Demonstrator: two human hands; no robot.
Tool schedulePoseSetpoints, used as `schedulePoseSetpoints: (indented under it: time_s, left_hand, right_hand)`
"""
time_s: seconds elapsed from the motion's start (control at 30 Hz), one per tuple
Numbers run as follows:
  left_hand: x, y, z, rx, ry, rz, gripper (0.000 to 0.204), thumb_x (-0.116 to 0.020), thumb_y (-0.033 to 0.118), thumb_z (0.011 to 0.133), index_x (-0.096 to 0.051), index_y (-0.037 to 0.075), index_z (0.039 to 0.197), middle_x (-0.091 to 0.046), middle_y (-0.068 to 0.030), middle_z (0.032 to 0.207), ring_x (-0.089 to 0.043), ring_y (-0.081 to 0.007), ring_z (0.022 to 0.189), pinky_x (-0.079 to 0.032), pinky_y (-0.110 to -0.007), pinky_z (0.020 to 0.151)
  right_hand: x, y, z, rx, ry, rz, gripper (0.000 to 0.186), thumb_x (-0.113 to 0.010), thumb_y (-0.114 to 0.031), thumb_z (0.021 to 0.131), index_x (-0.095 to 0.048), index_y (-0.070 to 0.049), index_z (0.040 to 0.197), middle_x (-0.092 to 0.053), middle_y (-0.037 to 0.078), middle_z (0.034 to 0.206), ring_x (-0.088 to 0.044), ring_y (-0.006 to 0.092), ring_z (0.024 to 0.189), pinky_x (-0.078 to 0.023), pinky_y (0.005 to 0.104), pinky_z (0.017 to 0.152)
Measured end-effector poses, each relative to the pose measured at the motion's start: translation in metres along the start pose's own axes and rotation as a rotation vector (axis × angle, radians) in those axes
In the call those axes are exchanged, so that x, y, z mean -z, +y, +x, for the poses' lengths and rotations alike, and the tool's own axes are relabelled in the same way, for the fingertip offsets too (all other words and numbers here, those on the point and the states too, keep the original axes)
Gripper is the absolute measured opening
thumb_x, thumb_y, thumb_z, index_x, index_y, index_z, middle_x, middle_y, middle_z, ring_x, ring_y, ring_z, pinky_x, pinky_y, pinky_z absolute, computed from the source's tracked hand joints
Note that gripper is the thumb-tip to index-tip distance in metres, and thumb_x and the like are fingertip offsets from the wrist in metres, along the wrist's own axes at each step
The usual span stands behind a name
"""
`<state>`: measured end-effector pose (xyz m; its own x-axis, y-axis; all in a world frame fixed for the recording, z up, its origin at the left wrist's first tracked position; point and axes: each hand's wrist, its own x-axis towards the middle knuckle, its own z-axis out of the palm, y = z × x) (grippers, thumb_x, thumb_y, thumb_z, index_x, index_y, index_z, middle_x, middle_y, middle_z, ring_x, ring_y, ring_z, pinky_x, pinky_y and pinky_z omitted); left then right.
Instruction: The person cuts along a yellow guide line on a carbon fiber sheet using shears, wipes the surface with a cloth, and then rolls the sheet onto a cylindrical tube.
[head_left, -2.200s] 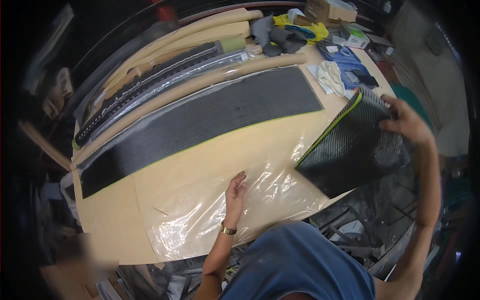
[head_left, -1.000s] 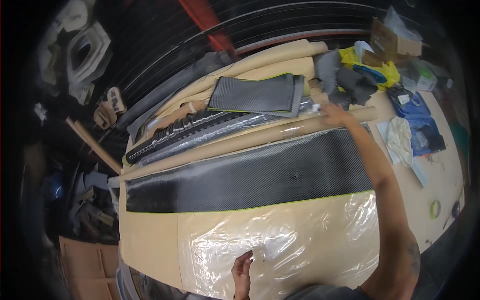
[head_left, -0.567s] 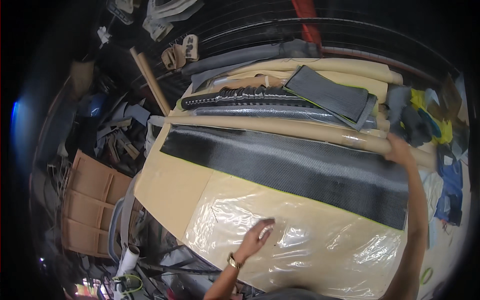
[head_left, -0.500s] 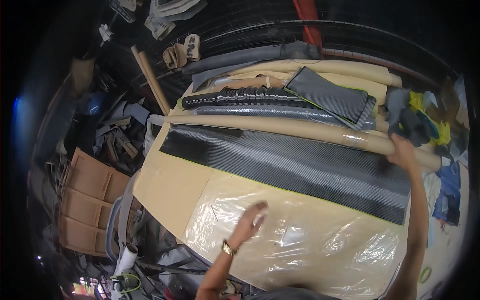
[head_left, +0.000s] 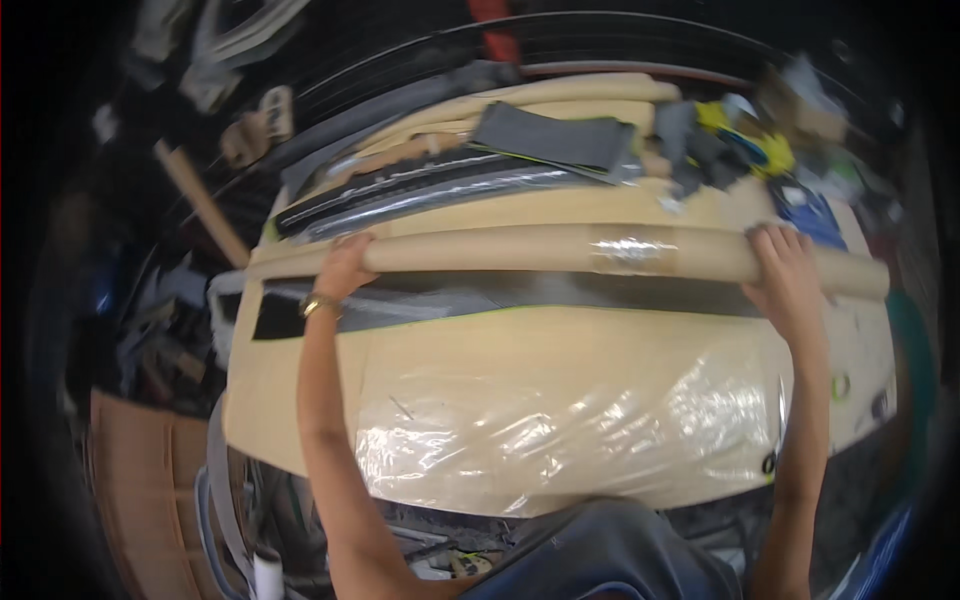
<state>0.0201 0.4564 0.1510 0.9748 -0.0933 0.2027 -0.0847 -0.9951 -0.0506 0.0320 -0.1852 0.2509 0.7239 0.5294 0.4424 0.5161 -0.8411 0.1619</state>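
Note:
A long brown cardboard tube (head_left: 480, 250) lies across the table, with shiny clear tape round its right part. My left hand (head_left: 348, 264) is closed over the tube toward its left end. My right hand (head_left: 783, 268) grips it near the right end, fingers curled over the top. Beneath and in front of the tube shows a strip of dark grey woven sheet (head_left: 420, 304) with a thin yellow-green edge; the tube hides the rest. Nearer me, crinkled clear plastic film (head_left: 540, 430) covers the pale tabletop (head_left: 290, 400).
Behind the tube lie a plastic-wrapped roll (head_left: 430, 196), a folded grey piece (head_left: 550, 138) and cream rolls (head_left: 560, 95). Dark and yellow scraps (head_left: 715, 150) pile up at the back right. A brown panel (head_left: 150, 480) leans at the lower left.
My left hand has moved from above the plastic film onto the tube. The tube has come toward me, over the dark sheet, covering much of it. The view has shifted too.

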Motion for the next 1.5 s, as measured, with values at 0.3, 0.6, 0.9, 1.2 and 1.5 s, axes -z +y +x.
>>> schedulePoseSetpoints:
  time_s: [0.3, 0.6, 0.9, 1.2, 1.5]
  left_hand:
    - [0.139, 0.098, -0.124, -0.102, 0.108, -0.012, 0.066, -0.086, 0.022, 0.06, -0.056, 0.005, 0.116, -0.06, -0.0133, 0.11, -0.054, -0.0347, 0.11, -0.035, -0.049, 0.108]
    - [0.24, 0.173, -0.217, -0.167, 0.125, 0.19, 0.074, -0.085, 0.027, 0.054, -0.054, 0.002, 0.116, -0.056, -0.015, 0.106, -0.051, -0.0398, 0.104, -0.037, -0.05, 0.102]
    - [0.102, 0.135, -0.193, -0.199, -0.18, -0.021, 0.08, -0.085, 0.04, 0.053, -0.058, 0.003, 0.118, -0.061, -0.0144, 0.106, -0.054, -0.0362, 0.101, -0.044, -0.046, 0.092]
    - [-0.088, 0.091, -0.154, -0.173, -0.447, -0.141, 0.08, -0.085, 0.043, 0.056, -0.057, 0.005, 0.121, -0.063, -0.0132, 0.107, -0.056, -0.034, 0.104, -0.045, -0.044, 0.094]
    - [-0.118, 0.157, -0.13, -0.123, -0.374, -0.362, 0.079, -0.081, 0.041, 0.071, -0.051, 0.009, 0.136, -0.049, -0.0168, 0.141, -0.049, -0.0377, 0.125, -0.038, -0.05, 0.106]
  right_hand:
    - [0.104, 0.039, -0.1, -0.028, 0.122, -0.014, 0.063, -0.077, 0.002, 0.054, -0.052, -0.006, 0.112, -0.058, 0.01, 0.113, -0.054, 0.0317, 0.11, -0.04, 0.0416, 0.097]
    - [0.16, 0.039, -0.177, -0.02, 0.164, 0.05, 0.061, -0.075, 0.003, 0.057, -0.055, -0.005, 0.114, -0.06, 0.013, 0.114, -0.055, 0.0346, 0.111, -0.04, 0.0424, 0.097]
    - [0.012, 0.047, -0.174, -0.013, -0.165, 0.267, 0.067, -0.085, -0.017, 0.06, -0.054, -0.01, 0.119, -0.058, 0.009, 0.114, -0.054, 0.0303, 0.113, -0.04, 0.0423, 0.097]
    - [-0.192, 0.033, -0.163, -0.041, -0.479, 0.333, 0.07, -0.084, -0.018, 0.067, -0.05, -0.012, 0.128, -0.056, 0.009, 0.122, -0.051, 0.0285, 0.121, -0.037, 0.0446, 0.105]
    - [-0.112, 0.009, -0.25, -0.616, -0.107, 0.64, 0.049, -0.07, -0.015, 0.084, -0.053, -0.004, 0.129, -0.057, 0.017, 0.129, -0.053, 0.0351, 0.121, -0.042, 0.0406, 0.103]
